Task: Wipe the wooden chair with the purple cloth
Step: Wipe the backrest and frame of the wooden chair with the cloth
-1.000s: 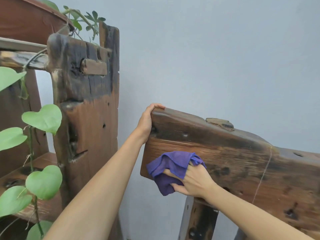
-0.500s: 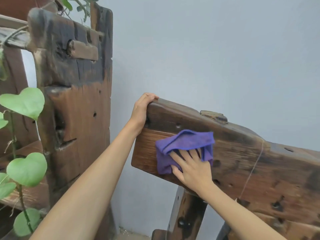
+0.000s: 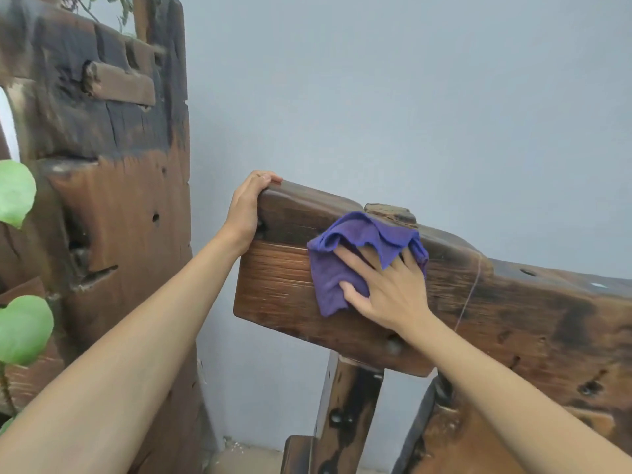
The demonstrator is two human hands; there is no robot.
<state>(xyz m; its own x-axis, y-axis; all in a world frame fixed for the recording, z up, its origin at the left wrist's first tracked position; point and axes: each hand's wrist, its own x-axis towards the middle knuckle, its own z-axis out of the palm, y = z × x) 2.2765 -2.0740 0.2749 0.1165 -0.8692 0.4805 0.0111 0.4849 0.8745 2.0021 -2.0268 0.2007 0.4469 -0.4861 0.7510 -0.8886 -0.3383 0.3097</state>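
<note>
at centre frame, the right hand (image 3: 386, 285) presses the cloth (image 3: 345, 258) flat against the chair (image 3: 273, 289) backrest, fingers spread and straight, their tips under a fold. the left hand (image 3: 248, 210) grips the backrest's upper left corner, fingers curled over the top edge. judged progress: wiping is under way near the left end; the plank toward right of frame and the posts below appear not yet wiped.

The wooden chair (image 3: 496, 313) carries everything here: its thick, dark-stained top rail slopes across the view, pitted with holes, with a peg standing out of its top edge. The purple cloth (image 3: 337, 275) lies bunched against the rail's front face. The right hand (image 3: 386, 285) presses it flat, and the left hand (image 3: 248, 208) grips the rail's end corner.
</note>
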